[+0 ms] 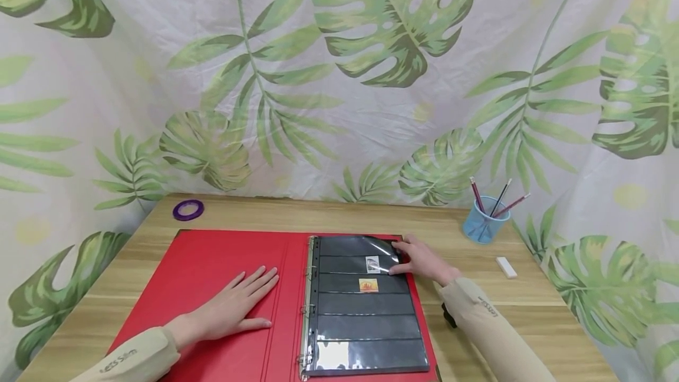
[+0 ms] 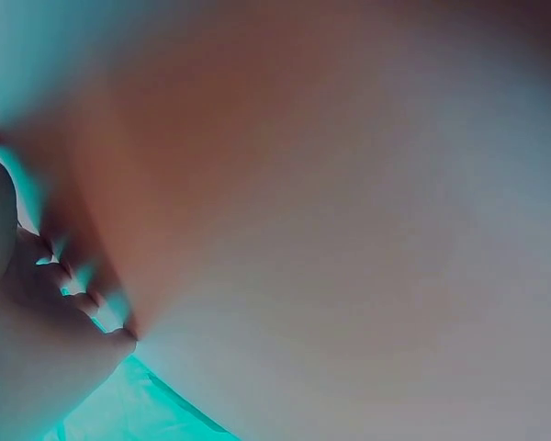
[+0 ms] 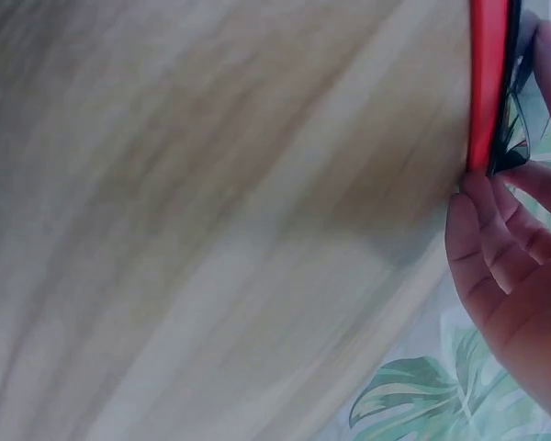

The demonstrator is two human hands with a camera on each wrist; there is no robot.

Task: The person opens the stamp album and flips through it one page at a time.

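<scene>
A red ring-bound stamp album (image 1: 212, 258) lies spread on the wooden table. Its black pocket page (image 1: 366, 326) is on the right side, held by metal rings (image 1: 306, 310). Two stamps show in its upper strips: a pale grey one (image 1: 373, 264) and a yellow-orange one (image 1: 368, 285). My left hand (image 1: 233, 305) rests with fingers extended on the bare red inner cover; the left wrist view is mostly blurred. At the page's upper right edge, my right hand (image 1: 421, 261) pinches the page between thumb and fingers, and that corner bends upward.
A purple tape roll (image 1: 188, 210) lies at the back left. The blue mesh cup (image 1: 485, 226) with pencils stands at the back right, near a white eraser (image 1: 506, 267). A small black object (image 1: 449, 316) is partly hidden by the right sleeve. A leaf-patterned cloth (image 1: 286, 87) hangs behind.
</scene>
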